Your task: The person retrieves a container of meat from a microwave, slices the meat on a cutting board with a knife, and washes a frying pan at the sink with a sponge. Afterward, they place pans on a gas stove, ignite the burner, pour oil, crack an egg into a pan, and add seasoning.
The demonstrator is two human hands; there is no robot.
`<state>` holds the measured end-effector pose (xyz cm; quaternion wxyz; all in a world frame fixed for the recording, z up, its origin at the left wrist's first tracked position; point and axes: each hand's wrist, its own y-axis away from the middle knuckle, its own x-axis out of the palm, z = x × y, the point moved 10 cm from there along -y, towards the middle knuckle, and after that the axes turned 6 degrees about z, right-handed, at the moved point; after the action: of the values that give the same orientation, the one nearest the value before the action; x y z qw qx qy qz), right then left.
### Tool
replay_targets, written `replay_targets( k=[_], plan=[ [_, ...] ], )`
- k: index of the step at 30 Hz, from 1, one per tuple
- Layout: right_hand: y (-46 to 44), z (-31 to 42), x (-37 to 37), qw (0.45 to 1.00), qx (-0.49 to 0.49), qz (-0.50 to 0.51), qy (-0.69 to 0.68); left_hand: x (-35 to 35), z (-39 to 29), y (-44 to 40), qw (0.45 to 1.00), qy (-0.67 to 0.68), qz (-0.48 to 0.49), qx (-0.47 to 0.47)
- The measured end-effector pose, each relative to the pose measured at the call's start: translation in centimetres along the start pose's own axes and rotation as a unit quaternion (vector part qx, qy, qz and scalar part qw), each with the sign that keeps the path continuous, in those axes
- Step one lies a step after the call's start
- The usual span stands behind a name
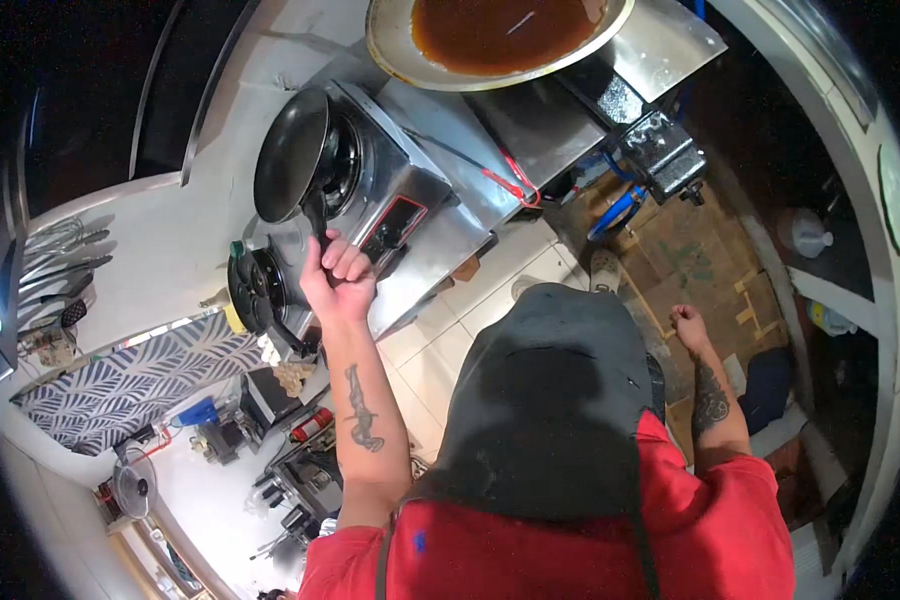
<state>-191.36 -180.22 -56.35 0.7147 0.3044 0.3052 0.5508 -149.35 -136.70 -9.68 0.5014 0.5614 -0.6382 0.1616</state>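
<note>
Head view: left hand has fingers wrapped round handle of frying pan, at ten o'clock, seemingly tilted beside burner. Right hand, three o'clock, loosely curled, looks empty. Firm grip, steady wrist should keep control.

Kitchen, commercial-looking. Evidence: steel gas stove with a black frying pan over one burner, wide pan of brown liquid, whisk and other utensils at the wall, dark apron on the wearer.
</note>
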Motion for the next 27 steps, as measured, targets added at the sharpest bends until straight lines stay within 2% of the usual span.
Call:
replay_targets(
  k=[4,7,10,12,15,16,17,20,21,23,25,27],
  plan=[
    [0.3,-0.6,0.4,1.000,0.004,-0.014,0.009,-0.4,1.7,0.8,0.999,-0.034,-0.002,0.008],
    [1.5,-1.2,-0.1,0.998,0.013,-0.022,-0.052,-3.0,3.3,0.7,0.998,-0.060,-0.020,0.001],
    [2.7,-2.4,-2.5,0.993,0.078,-0.034,0.082,-6.3,3.6,1.0,0.985,-0.138,-0.098,0.015],
    [1.8,-3.1,-3.1,0.992,-0.024,0.014,0.125,-7.6,4.4,1.7,0.976,-0.144,-0.163,0.009],
    [1.3,-4.3,-3.8,0.921,-0.099,0.097,0.364,-8.3,5.8,3.7,0.972,-0.137,-0.193,-0.004],
    [1.6,-4.6,-4.1,0.892,-0.113,0.122,0.420,-12.0,5.8,4.1,0.969,-0.169,-0.180,0.006],
    [1.6,-4.5,-3.9,0.881,-0.114,0.144,0.436,-17.4,6.3,4.4,0.961,-0.182,-0.208,-0.016],
    [0.5,-4.0,-4.7,0.900,-0.078,0.179,0.389,-24.7,5.0,9.6,0.877,-0.343,-0.336,-0.007],
    [0.0,-3.3,-5.0,0.911,-0.064,0.183,0.363,-28.9,3.0,10.4,0.879,-0.345,-0.316,0.089],
    [-0.8,-1.0,-6.1,0.927,-0.047,0.180,0.324,-36.6,-2.7,13.9,0.846,-0.350,-0.299,0.271],
    [-2.3,2.0,-7.4,0.945,-0.049,0.164,0.277,-35.6,-10.4,20.3,0.661,-0.508,-0.454,0.314],
    [-4.1,4.4,-9.1,0.964,-0.063,0.145,0.214,-35.5,-16.7,24.4,0.508,-0.602,-0.573,0.224]
  ],
)
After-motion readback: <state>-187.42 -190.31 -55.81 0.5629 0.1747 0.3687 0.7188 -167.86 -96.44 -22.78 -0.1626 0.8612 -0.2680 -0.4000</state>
